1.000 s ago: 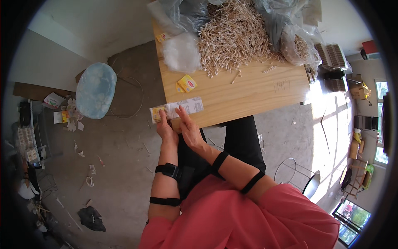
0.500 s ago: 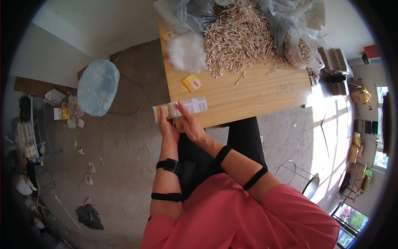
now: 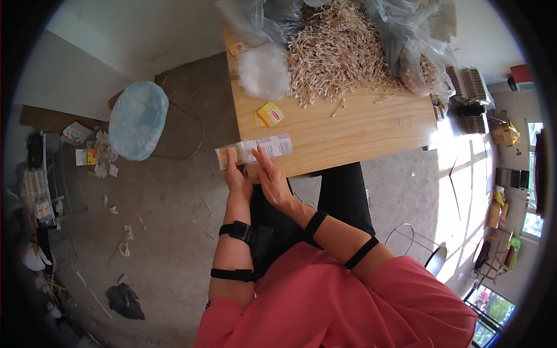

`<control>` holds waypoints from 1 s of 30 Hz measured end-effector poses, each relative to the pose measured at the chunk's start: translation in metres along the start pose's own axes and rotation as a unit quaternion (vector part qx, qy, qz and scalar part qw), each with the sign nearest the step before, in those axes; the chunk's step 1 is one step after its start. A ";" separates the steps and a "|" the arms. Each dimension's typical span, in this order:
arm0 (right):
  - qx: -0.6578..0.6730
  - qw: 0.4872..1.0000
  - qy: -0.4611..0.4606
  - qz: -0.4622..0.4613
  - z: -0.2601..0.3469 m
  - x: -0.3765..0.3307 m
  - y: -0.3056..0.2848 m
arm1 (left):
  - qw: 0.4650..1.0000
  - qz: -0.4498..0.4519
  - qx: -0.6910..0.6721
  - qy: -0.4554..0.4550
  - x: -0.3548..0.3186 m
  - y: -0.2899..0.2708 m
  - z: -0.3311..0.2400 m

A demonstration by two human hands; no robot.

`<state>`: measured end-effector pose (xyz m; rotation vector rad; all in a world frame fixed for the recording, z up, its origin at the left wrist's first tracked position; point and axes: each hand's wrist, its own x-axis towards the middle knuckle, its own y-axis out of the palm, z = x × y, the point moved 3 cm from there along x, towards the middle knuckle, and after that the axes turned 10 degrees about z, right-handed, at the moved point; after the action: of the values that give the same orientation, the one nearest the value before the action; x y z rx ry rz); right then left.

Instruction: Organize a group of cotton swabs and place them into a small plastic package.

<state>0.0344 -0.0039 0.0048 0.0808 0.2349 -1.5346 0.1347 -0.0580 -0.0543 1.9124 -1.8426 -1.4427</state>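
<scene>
The packet point(image 3: 248, 145) lies across the near left corner of the worktop point(image 3: 342, 136), its swab-filled end past the left edge and its white film end over the wood. Whether it rests on the wood cannot be told.

The left hand point(image 3: 239, 181) has its thumb on the filled end, the other fingers hidden; they appear to pinch from below. The overhang probably serves this grip, leaving room under the packet. The right hand point(image 3: 275, 182) reaches in over the near edge, two fingers extended and slightly spread, tips at the middle of the packet. Whether they press or grip film cannot be told. The two-handed hold presumably keeps the film flat.

The swab heap point(image 3: 339, 55) sits at the far side of the worktop, apparently to spare the near side for handling. Clear bags point(image 3: 263, 71) and yellow cards point(image 3: 271, 114) line the left edge, likely for short reach.

Bare wood runs from the cards to the right edge, broken by a few loose swabs point(image 3: 339, 108). Left of the worktop, a strip of floor point(image 3: 185, 197) separates it from a stool point(image 3: 138, 120). Below the near edge, the legs point(image 3: 345, 194) limit downward movement.
</scene>
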 end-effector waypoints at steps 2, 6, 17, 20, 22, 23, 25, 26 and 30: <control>-0.033 0.999 -0.002 0.020 -0.003 -0.011 0.002 | 1.000 -0.010 -0.004 -0.005 -0.003 0.004 0.003; 0.014 0.999 0.012 0.039 0.004 -0.008 0.007 | 1.000 -0.030 0.008 -0.003 -0.001 0.001 0.001; -0.083 0.995 0.002 0.050 -0.003 0.007 0.007 | 0.999 -0.041 0.008 0.025 0.002 0.000 0.002; 0.025 0.999 0.000 0.039 -0.001 0.004 0.006 | 0.999 -0.034 -0.023 0.019 0.001 -0.003 0.001; -0.023 0.999 -0.006 0.024 0.001 0.008 0.013 | 0.999 -0.032 -0.012 0.024 -0.003 -0.001 0.001; -0.072 0.997 -0.010 0.009 0.002 0.007 0.014 | 0.999 -0.031 -0.001 0.026 -0.007 0.002 0.001; -0.035 0.998 0.042 0.039 -0.003 0.014 0.006 | 0.999 -0.018 -0.001 0.031 -0.003 0.005 -0.001; -0.027 0.997 0.037 0.063 -0.004 0.015 0.002 | 0.999 -0.032 0.004 0.026 -0.004 0.007 -0.001; 0.024 0.999 0.040 0.019 0.007 0.008 -0.005 | 0.998 -0.059 0.020 0.024 -0.004 -0.001 -0.005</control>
<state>0.0301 -0.0138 0.0108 0.1838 0.2590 -1.5009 0.1396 -0.0567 -0.0501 2.0877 -1.7785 -1.3881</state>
